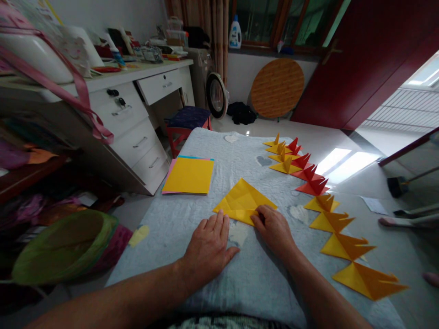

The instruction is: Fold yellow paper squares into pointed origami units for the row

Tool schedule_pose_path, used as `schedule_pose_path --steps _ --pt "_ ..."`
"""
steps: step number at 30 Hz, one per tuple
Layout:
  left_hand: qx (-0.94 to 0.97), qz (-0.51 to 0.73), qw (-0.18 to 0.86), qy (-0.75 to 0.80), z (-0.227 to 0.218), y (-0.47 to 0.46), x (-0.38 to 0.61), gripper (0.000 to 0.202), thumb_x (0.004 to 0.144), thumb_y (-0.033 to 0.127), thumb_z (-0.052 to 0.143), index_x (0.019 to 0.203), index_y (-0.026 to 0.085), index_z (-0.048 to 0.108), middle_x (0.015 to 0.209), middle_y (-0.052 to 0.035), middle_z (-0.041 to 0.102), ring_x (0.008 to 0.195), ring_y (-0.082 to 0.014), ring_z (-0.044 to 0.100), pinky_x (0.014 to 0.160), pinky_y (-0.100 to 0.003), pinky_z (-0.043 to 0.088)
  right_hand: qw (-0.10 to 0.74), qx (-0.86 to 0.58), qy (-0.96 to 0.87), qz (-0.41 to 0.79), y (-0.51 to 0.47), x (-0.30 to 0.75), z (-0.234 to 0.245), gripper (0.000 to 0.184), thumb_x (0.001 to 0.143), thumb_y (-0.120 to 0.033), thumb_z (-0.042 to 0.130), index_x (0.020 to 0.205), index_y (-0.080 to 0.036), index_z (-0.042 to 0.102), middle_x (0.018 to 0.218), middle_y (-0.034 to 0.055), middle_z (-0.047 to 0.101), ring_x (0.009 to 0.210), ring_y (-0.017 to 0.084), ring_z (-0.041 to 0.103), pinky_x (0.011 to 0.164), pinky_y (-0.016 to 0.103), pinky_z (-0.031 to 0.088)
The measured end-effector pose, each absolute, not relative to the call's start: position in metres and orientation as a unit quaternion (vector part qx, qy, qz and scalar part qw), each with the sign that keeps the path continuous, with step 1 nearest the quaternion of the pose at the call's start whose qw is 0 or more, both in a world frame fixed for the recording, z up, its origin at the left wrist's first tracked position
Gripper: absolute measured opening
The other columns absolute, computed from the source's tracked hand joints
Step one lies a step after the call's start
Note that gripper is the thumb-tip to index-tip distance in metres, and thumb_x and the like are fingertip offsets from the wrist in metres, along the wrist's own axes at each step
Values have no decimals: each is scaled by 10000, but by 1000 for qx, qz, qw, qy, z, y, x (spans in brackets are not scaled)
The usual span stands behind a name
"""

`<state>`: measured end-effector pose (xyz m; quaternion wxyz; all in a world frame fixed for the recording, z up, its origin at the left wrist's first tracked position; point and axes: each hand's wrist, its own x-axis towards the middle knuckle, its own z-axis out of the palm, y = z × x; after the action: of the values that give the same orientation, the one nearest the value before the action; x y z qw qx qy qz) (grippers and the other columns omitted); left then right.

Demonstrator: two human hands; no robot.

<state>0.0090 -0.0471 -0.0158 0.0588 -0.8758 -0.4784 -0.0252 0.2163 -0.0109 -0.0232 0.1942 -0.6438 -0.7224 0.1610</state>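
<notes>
A creased sheet of yellow origami paper lies on the cloth-covered table in front of me, one corner pointing away. My left hand rests flat at its near left edge, fingers stretched out and the thumb apart. At the near right edge, my right hand has its fingers curled and pinched on the paper. Beyond my left hand sits a stack of square paper, yellow on top with pink and blue edges showing. Folded yellow paper pieces and folded red paper pieces line the right side.
The pale blue tablecloth reaches the table's edges. A green-rimmed basket stands at the left, below a white desk. Behind the table are a stool, an open-doored washing machine and a round wooden board.
</notes>
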Motion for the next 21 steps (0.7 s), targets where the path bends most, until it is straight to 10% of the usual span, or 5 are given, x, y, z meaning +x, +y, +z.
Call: schedule_pose_path --steps 21 --pt "-858 7 61 -510 -10 -49 10 785 852 643 596 1340 28 587 1316 -286 603 1189 -395 573 937 -489 485 196 -638 -728 154 -12 217 -23 201 904 -253 486 708 -208 494 715 7 554 641 151 508 617 269 316"
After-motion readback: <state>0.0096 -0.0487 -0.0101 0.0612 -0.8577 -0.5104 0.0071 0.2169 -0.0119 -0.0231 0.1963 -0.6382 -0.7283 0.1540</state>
